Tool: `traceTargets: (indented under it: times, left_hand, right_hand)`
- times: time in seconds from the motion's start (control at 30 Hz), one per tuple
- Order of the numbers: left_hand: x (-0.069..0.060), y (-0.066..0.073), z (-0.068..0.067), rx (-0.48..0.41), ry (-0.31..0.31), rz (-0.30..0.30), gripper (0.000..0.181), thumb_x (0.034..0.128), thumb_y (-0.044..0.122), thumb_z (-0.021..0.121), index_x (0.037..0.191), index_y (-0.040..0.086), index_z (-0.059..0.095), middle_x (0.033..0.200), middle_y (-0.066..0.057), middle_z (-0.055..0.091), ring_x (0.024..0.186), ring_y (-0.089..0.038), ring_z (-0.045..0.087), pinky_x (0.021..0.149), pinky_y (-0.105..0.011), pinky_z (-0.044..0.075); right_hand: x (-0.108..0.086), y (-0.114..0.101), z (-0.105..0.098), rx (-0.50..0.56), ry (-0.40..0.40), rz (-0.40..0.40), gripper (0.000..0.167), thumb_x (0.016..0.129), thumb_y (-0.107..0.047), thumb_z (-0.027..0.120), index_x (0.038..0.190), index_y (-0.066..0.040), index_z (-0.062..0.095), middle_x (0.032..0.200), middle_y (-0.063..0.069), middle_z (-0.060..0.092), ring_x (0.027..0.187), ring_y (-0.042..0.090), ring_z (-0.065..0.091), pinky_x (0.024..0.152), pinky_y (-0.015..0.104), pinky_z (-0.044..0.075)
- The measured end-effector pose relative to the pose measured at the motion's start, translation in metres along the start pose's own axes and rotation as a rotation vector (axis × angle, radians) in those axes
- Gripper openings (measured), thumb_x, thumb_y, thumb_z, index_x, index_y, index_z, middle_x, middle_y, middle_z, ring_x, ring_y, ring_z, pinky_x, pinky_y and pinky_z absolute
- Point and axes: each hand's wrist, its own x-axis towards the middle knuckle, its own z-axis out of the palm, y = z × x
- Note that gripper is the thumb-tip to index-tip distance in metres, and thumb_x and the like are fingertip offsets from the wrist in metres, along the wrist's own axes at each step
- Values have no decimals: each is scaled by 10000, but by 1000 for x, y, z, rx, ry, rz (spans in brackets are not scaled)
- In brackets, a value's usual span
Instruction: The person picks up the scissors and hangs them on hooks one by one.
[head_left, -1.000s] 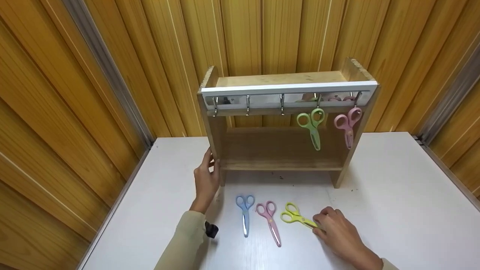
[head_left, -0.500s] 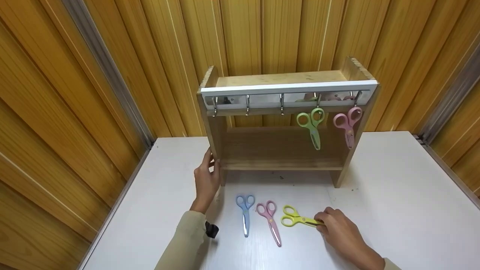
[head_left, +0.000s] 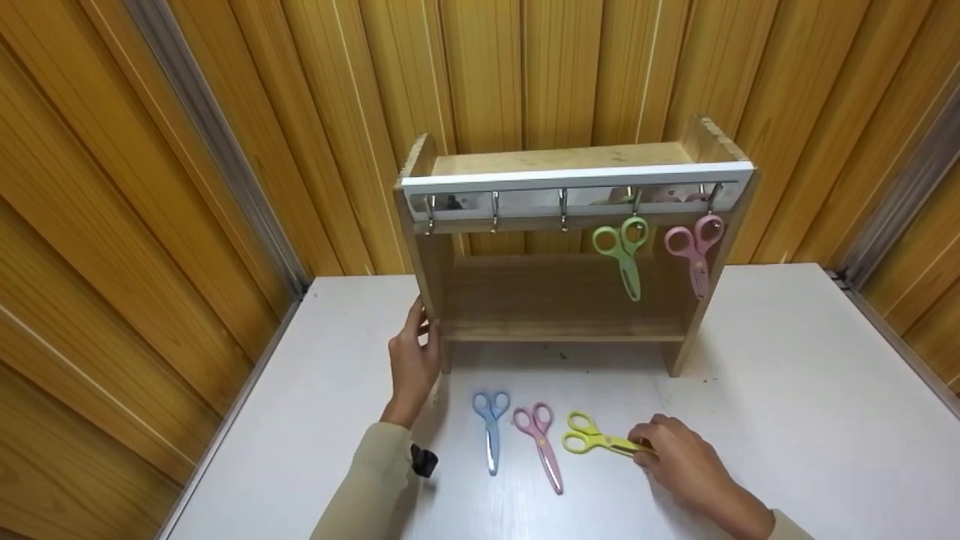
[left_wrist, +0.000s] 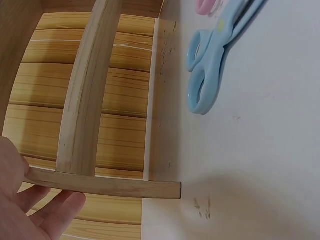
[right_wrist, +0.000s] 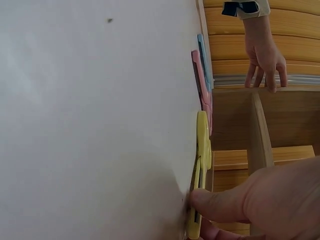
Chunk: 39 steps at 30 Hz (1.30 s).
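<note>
My left hand grips the left side panel of the wooden shelf, thumb on one side of the board and fingers on the other, as the left wrist view shows. With my right hand I pinch the yellow scissors by the blade end, handles pointing left, low at the tabletop. Pink scissors and blue scissors lie to their left, handles towards the shelf. On the shelf's hook rail hang green scissors and another pink pair, each by one handle loop.
Three bare metal hooks stick out from the rail's left part. The shelf stands on a white table. Wood-look panels close off the back and both sides.
My right hand has shifted slightly right, and the yellow scissors have turned a little flatter with their handle end lower in the view. My left hand has stayed on the shelf.
</note>
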Motion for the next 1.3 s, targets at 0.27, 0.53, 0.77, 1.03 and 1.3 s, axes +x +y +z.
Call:
traceTargets:
  times: [0.27, 0.53, 0.77, 1.03, 1.3]
  left_hand:
    - [-1, -2, 0, 2, 0, 1, 513, 1032, 90, 619, 1525, 102, 477, 1344, -147, 669, 1028, -284, 732, 793, -367, 638]
    - [-2, -3, 1, 0, 22, 33, 501, 1022, 59, 625, 1506, 88, 499, 1307, -198, 676, 999, -319, 736, 751, -386, 647]
    - [-1, -3, 0, -10, 7, 6, 496, 1028, 60, 611, 1509, 102, 501, 1320, -195, 670, 1019, -306, 729, 769, -369, 643]
    - [0, -3, 0, -16, 1, -13, 500, 1031, 64, 606, 1516, 106, 493, 1334, -185, 664, 1035, -300, 725, 789, -361, 638]
    - [0, -3, 0, -7, 4, -2, 495, 1030, 60, 606, 1511, 109, 499, 1325, -182, 670, 1025, -292, 727, 786, -358, 640]
  right_hand:
    - [6, -4, -13, 23, -49, -58, 194, 759, 35, 829, 813, -141, 767, 745, -52, 566, 683, 117, 506, 561, 302, 465]
    - [7, -6, -19, 16, -59, -79, 218, 766, 54, 776, 784, -162, 756, 755, -80, 618, 695, 108, 531, 558, 312, 479]
    - [9, -12, -24, -13, -53, -34, 217, 789, 33, 800, 801, -181, 765, 754, -69, 612, 699, 121, 537, 575, 358, 492]
    - [9, -17, -36, -29, -8, -99, 216, 804, 3, 817, 805, -202, 751, 761, -105, 590, 714, 107, 534, 555, 355, 470]
    - [10, -25, -51, -20, 97, -153, 215, 795, 1, 837, 830, -200, 772, 778, -126, 610, 725, 83, 548, 568, 322, 483]
